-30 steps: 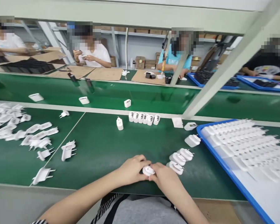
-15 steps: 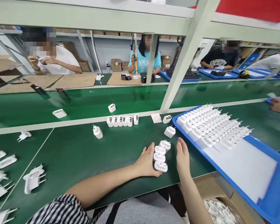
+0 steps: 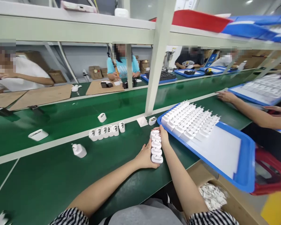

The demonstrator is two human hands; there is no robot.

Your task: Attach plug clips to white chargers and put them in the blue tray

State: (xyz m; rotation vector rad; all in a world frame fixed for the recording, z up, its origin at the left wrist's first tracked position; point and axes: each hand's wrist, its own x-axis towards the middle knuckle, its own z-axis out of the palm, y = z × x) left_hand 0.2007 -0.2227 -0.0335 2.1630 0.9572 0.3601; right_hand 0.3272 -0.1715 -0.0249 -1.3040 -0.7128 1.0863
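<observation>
**Mia:** What are the hands doing?

**Ben:** They press on a little row of white plugs (image 3: 155, 146). The row lies on the green table (image 3: 61, 175), just beside the near corner of the blue tray (image 3: 244, 175).

**Mia:** How is the left hand (image 3: 145, 157)?

**Ben:** It is partly open, with the fingers gently bent. It pushes against the end of the row that is farthest from the tray's corner. It does not wrap around anything.

**Mia:** And the right hand (image 3: 163, 135)?

**Ben:** It lies flat along the side of the row that faces the tray. Its fingertips curl over the plug closest to the tray's corner. So the row is squeezed between two hands.

**Mia:** Are the plugs heavy?

**Ben:** I think they are light. They look like hard, smooth plastic, so they will not bend. They may slip, and a loose row could pop apart in the middle.

**Mia:** Where should you hold them?

**Ben:** At both ends, pushing in, I think. For just one plug, pinch its flat sides.

**Mia:** What else is near the tray?

**Ben:** Many more white plugs (image 3: 189, 120) stand in rows inside it. A second row of chargers (image 3: 107, 131) sits well to the left of the tray. A cardboard box (image 3: 234, 206) is below the tray's near edge.
</observation>
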